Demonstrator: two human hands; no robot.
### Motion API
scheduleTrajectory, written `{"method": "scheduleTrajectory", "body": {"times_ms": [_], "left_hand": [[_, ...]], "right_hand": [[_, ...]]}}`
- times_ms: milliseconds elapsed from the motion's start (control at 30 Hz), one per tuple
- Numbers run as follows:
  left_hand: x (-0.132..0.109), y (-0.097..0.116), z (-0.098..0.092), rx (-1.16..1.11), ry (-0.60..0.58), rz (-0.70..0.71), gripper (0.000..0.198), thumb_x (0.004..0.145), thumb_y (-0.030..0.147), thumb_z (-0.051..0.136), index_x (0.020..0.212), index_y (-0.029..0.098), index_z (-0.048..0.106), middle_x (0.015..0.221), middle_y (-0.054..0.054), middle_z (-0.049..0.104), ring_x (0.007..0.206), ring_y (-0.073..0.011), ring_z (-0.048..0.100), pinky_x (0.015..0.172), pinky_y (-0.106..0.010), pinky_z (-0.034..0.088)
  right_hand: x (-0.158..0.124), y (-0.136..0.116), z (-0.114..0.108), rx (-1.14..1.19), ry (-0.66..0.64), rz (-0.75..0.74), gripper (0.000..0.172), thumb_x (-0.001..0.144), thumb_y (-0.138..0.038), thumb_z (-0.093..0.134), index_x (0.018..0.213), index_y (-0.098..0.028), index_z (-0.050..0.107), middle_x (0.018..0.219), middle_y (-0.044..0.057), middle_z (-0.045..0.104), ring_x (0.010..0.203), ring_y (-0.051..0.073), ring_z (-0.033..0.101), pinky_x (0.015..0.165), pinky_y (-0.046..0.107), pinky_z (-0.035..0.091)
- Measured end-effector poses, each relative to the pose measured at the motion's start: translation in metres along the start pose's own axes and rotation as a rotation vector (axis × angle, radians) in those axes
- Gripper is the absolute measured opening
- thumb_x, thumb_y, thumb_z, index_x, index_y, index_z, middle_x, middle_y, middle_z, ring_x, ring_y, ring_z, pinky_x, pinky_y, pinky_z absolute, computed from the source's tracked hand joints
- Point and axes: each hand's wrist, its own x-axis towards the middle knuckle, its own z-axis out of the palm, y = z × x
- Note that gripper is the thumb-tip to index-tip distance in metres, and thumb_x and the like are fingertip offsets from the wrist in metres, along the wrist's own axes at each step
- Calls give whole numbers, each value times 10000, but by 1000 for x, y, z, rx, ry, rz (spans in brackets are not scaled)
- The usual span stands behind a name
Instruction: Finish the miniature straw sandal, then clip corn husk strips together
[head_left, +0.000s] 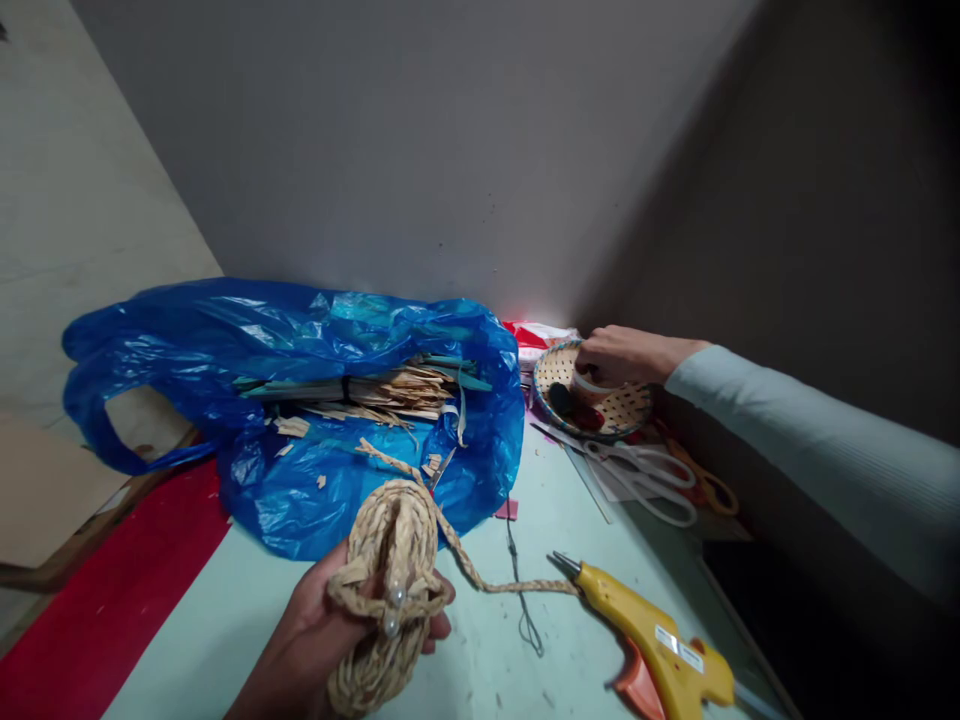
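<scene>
My left hand [311, 635] is closed around a coil of braided straw cord [394, 530], which is tied across its middle and carries a few pearl-like beads [394, 610]. A loose braided end [480, 583] runs right from beside the coil to the nozzle of a yellow glue gun [645, 620]. Over a small woven basket [555, 365] at the right, my right hand [619, 355] reaches in with its fingers bent together. A pale curved edge shows beneath those fingers, and what they hold is hidden. Dark and red items [574, 405] lie in the basket.
A blue plastic bag [300, 510] with bundled straw strips [397, 390] spreads over the left of the table [202, 620]. White-handled scissors [637, 470] and orange-handled scissors [712, 485] lie before the basket. A thin dark wire loop [525, 620] rests mid-table. Walls stand behind and right.
</scene>
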Motion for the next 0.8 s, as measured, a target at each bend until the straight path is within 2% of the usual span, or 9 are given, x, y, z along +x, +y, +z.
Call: {"method": "scheduleTrajectory", "body": {"times_ms": [167, 367, 600, 800], "left_hand": [[1, -3, -4, -29, -39, 22, 496, 482, 422, 954, 837, 140, 753, 674, -110, 803, 563, -236, 736, 529, -276, 577], [1, -6, -8, -50, -62, 26, 470, 521, 392, 943, 869, 140, 754, 713, -124, 808, 588, -244, 742, 539, -279, 579], [-7, -6, -4, -49, -85, 32, 479, 495, 418, 946, 840, 143, 760, 679, -118, 802, 561, -235, 735, 530, -278, 573], [-17, -4, -2, -56, -142, 40, 484, 463, 410, 956, 825, 149, 767, 679, -122, 803, 550, -242, 731, 522, -285, 565]], "right_hand": [[-3, -8, -5, -63, -61, 40, 205, 972, -295, 611, 867, -127, 665, 797, 8, 670, 716, 144, 653, 712, 321, 551], [-14, -19, -3, -79, -42, 93, 175, 979, -296, 604, 967, -129, 658, 911, 26, 679, 797, 157, 667, 748, 342, 569], [-21, -26, -3, -57, 49, 219, 198, 971, -301, 615, 1051, -123, 650, 1020, 62, 674, 892, 188, 668, 806, 380, 565], [-32, -27, -11, 123, 214, 380, 254, 970, -315, 613, 1153, -139, 625, 1147, 88, 644, 988, 219, 650, 854, 419, 554]]}}
